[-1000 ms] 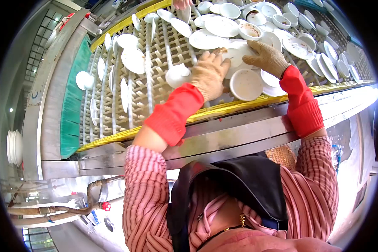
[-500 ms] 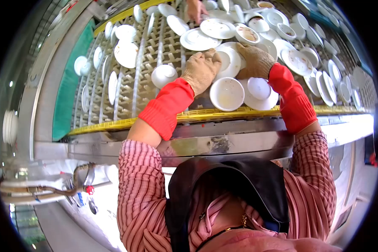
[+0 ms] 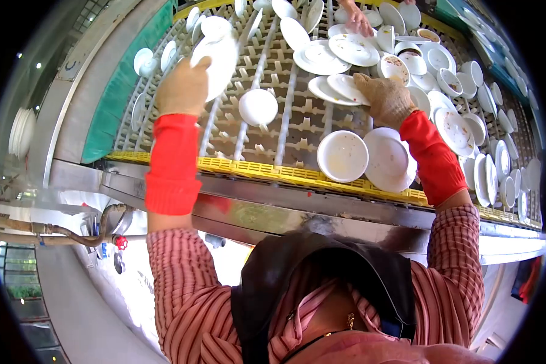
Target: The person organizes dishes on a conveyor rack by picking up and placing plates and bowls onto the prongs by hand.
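My left hand (image 3: 184,86), in a tan glove with a red cuff, grips the edge of a white oval plate (image 3: 219,67) at the left of the pegged conveyor. My right hand (image 3: 387,102), gloved alike, closes on the edge of a small white plate (image 3: 347,88), which overlaps another white plate (image 3: 324,91). Between my hands, a white bowl (image 3: 258,108) rests on the pegs. A white bowl with yellowish residue (image 3: 343,156) stands near the front edge, beside a round white plate (image 3: 385,162) with another white dish on it.
Soiled plates and bowls crowd the right side, including a stained plate (image 3: 455,132). A co-worker's hand (image 3: 359,23) reaches in at the far side. A yellow rail (image 3: 267,173) edges the belt (image 3: 303,130); a green flap (image 3: 112,127) hangs at its left end.
My left hand has moved left and now has a plate in it. My right hand stays on the right side, now at a small plate's edge. The view has shifted slightly.
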The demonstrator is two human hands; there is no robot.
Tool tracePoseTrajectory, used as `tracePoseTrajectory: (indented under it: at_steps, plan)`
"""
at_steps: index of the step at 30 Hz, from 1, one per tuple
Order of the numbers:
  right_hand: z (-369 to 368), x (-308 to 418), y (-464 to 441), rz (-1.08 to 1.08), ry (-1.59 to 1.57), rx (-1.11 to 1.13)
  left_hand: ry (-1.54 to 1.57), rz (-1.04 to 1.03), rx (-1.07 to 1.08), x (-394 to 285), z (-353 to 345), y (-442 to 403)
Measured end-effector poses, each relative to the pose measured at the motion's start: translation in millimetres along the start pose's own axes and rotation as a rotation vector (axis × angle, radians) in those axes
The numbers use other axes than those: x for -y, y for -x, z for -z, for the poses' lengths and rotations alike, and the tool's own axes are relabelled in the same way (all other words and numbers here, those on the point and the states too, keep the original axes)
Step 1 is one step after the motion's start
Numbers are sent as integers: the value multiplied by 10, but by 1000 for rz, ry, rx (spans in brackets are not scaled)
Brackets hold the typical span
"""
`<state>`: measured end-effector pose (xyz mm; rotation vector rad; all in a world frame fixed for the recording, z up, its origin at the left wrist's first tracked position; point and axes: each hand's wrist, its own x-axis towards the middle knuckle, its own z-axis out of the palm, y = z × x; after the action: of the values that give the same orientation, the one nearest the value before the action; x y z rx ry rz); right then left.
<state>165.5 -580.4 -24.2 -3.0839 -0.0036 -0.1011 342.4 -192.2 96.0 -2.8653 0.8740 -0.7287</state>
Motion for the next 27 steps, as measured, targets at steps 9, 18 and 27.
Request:
tracePoseTrajectory:
  at_steps: [9,18,27]
  plan:
    - [565,178,-860,-26,-277,-397,-66,648,487,788,-573,567]
    - [443,581,-1888,256,-366,-330,184,-83,-237,57,-238,609]
    - [-108,-106,-1210,83,-205,-390,551,-187,56,-1072,-325,392]
